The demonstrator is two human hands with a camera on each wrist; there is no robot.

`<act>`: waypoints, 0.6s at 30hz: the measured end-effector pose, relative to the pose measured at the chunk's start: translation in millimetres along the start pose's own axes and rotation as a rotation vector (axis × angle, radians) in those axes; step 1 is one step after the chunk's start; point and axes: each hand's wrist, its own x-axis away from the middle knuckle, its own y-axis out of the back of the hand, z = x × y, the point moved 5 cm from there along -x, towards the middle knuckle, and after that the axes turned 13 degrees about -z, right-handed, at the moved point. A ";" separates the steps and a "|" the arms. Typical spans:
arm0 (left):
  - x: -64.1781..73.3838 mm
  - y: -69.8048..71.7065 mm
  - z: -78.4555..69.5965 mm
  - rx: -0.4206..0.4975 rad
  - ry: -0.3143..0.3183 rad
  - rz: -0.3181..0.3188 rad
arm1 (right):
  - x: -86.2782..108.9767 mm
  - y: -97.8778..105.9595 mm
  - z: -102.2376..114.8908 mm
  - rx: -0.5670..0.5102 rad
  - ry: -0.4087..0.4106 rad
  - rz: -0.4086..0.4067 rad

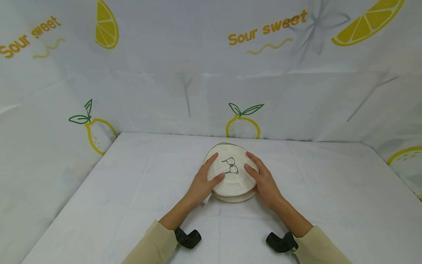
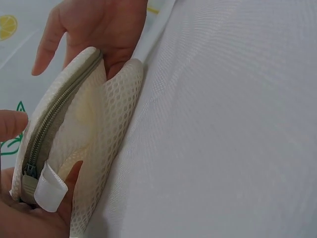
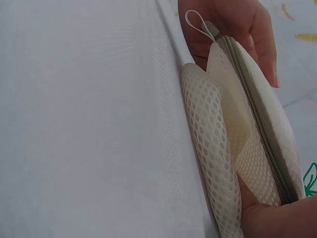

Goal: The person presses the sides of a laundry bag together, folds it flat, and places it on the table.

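1. Pinching the left side of the round mesh bag (image 1: pixel 232 185) with the left hand (image 1: pixel 204 182): thumb on top, pointing finger spread apart, another finger tucked under the top part.
2. Pinching the right side with the right hand (image 1: pixel 266 184): thumb on top, pointing finger apart by the far edge. For hidden fingers, cannot tell.
3. Resting on the worktop (image 1: pixel 138 198), between both hands: soft, creamy, full of tiny holes.
4. Along the edge: greeny-grey zip (image 2: pixel 52 116), bumpy teeth.
5. At near left: shiny white ribbon tag (image 2: pixel 50 189), looped.
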 end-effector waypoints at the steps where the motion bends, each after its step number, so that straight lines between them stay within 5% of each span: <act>1: 0.0 0.0 0.0 -0.003 -0.003 -0.002 | 0.1 -0.1 -0.2 0.014 -0.001 -0.002; 10: -0.5 0.2 0.9 0.035 0.063 -0.007 | 2.2 2.2 3.4 0.379 0.105 -0.093; 18: -1.4 -0.4 0.6 0.036 0.057 -0.005 | 3.8 0.9 6.7 0.456 0.129 -0.143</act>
